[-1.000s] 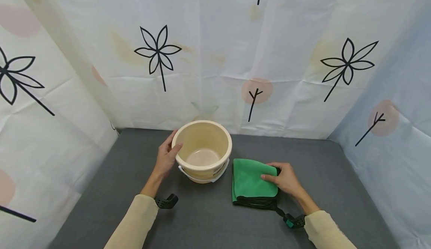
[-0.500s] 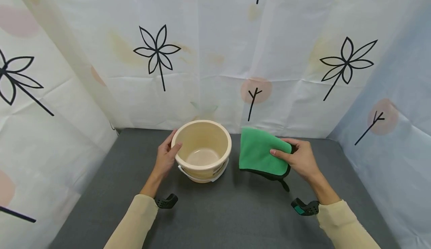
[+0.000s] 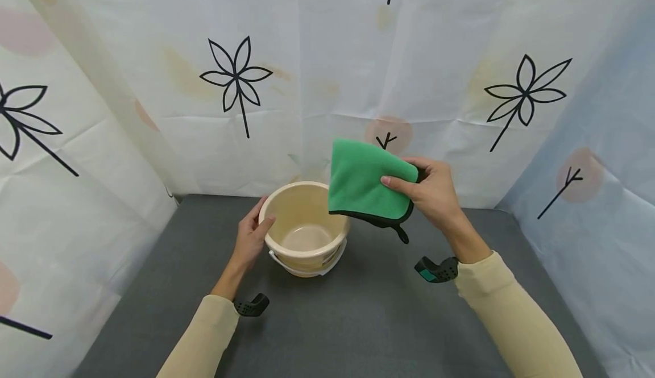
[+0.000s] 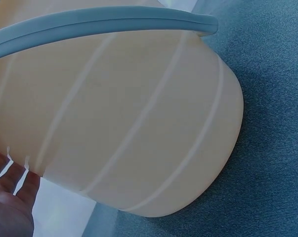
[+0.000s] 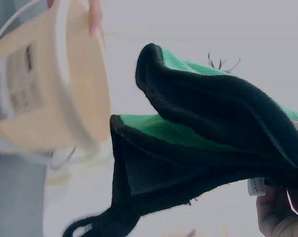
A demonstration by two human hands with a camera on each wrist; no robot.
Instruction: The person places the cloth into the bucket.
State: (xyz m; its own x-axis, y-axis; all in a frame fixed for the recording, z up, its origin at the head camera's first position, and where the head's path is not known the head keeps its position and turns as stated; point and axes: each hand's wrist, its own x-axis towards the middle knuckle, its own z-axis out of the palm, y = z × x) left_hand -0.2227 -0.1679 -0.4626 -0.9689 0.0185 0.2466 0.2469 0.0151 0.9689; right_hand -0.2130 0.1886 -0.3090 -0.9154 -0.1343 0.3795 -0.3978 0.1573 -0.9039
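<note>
A cream plastic bucket (image 3: 306,230) with a white handle folded down stands on the grey table (image 3: 358,321). My left hand (image 3: 252,236) grips its left rim, thumb hooked over the edge; the left wrist view shows the bucket's outer wall (image 4: 129,123) and handle close up. My right hand (image 3: 428,190) pinches a folded green cloth with black edging (image 3: 364,187) and holds it in the air above the bucket's right rim. In the right wrist view the cloth (image 5: 203,153) hangs folded beside the bucket (image 5: 50,98), whose inside looks bare.
White curtain walls printed with black flowers (image 3: 235,77) close in the back and both sides of the grey table. A black loop (image 3: 401,233) dangles from the cloth's lower corner.
My right hand has lifted the green cloth off the table and carried it up and left, to above the bucket's right rim. My left hand has stayed on the bucket.
</note>
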